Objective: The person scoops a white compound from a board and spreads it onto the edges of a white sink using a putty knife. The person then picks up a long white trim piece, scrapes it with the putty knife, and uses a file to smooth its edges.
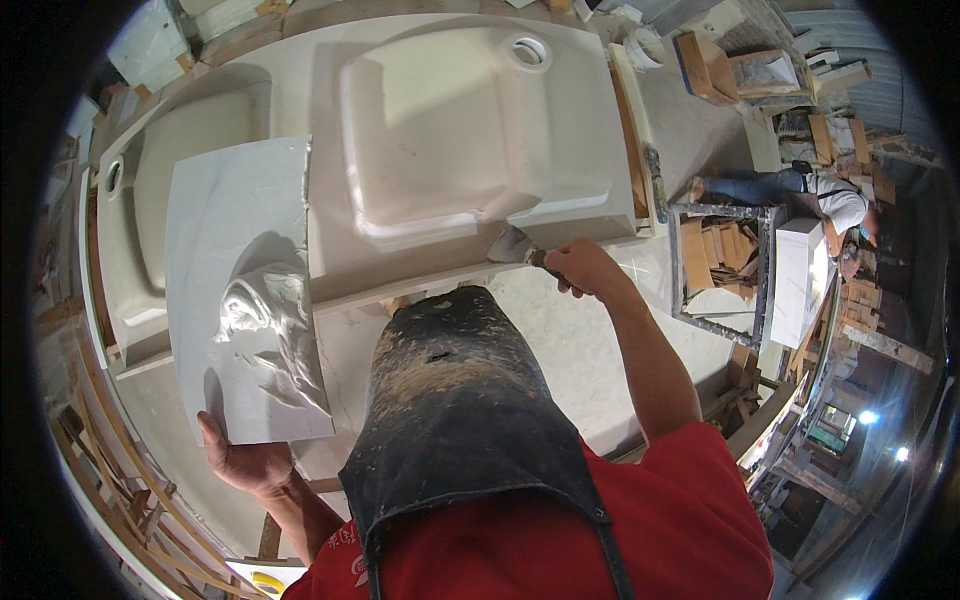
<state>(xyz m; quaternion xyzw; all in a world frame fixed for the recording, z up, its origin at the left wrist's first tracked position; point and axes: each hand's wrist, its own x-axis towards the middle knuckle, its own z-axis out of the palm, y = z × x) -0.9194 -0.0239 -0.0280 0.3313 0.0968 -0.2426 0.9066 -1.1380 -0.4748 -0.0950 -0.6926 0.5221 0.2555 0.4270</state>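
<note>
In my left hand [250, 466] is the near edge of a flat grey-white board [225, 190], thumb on top and fingers hidden beneath. A smeared heap of white paste [265, 308] lies on the board, and more of it lines the right edge. My right hand [586, 268] is wrapped around the handle of a putty knife [512, 244]. The knife's blade is at the near rim of a large cream basin-shaped form [440, 130] with a round hole at its far right corner. Whether the blade touches the rim I cannot tell.
Left of it, partly behind the board, is a second cream basin-shaped form [195, 130]. A dark metal frame [722, 212] with wood scraps stands at the right. Beyond it, another person [842, 205] bends by a white block [798, 270]. Wooden strips [120, 470] lie at the lower left.
</note>
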